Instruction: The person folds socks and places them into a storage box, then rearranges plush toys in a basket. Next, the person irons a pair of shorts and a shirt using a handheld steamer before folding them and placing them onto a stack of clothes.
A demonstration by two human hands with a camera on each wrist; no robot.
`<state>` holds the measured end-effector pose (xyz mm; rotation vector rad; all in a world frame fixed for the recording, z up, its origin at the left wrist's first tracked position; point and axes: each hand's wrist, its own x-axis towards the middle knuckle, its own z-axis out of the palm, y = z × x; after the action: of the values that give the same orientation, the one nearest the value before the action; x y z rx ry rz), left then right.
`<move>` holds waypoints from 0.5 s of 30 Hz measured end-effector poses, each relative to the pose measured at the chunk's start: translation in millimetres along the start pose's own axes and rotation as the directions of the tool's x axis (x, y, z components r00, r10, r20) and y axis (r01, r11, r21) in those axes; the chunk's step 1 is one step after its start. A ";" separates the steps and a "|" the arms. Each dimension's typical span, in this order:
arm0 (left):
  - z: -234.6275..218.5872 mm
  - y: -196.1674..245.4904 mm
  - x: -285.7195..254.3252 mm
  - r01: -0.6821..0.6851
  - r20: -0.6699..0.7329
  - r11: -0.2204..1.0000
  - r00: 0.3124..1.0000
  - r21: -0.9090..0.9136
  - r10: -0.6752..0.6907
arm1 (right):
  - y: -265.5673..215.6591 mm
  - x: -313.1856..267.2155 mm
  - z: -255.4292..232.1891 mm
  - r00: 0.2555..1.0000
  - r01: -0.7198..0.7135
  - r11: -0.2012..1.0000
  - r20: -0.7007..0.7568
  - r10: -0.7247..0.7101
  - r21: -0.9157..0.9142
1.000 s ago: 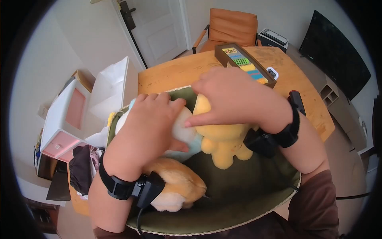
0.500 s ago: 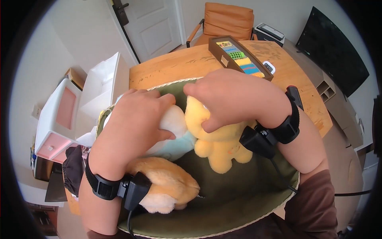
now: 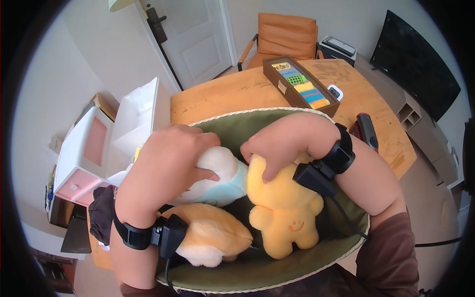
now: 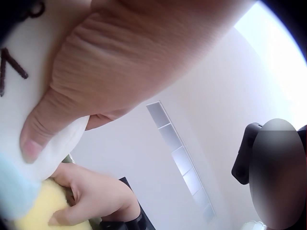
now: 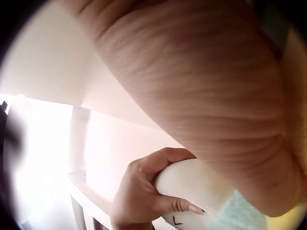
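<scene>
In the head view my left hand grips a white and light-blue plush, thumb on its white part. My right hand holds a yellow plush by its upper part; an orange smile mark faces up. A tan and white plush lies below my left hand, untouched by the fingers. All three are within a green basket with a rope-like rim. Dark marks show on the white plush in the left wrist view. The far fingers of both hands are partly hidden.
Beyond the basket on the wooden table stand a brown box of colourful items, a small white clock and a black and red object. White containers and a dark cloth are at the left.
The yellow plush has come down and nearer my body in my right hand, showing more of its body. My left hand keeps its hold on the white and blue plush.
</scene>
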<state>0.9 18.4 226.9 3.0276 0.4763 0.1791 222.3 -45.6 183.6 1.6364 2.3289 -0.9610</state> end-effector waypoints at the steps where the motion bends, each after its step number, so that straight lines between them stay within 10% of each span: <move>1: -2.4 1.2 -1.5 -0.015 -0.028 1.000 0.999 0.027 0.016 | -2.0 -5.1 -1.7 1.000 0.002 1.000 -0.006 -0.002 -0.004; 10: 17.0 0.0 2.8 -0.117 -0.204 0.993 0.973 -0.011 0.112 | -15.0 -2.8 4.6 0.984 -0.141 0.939 -0.150 0.098 -0.315; 15: 10.0 -8.6 3.9 -0.085 -0.326 0.996 0.943 -0.043 0.066 | -26.8 -6.0 9.6 0.975 -0.173 0.966 -0.174 0.140 -0.192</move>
<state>3.2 27.3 216.6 2.9699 0.3667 0.6922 198.7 -61.3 190.0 1.8365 2.2622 -0.5556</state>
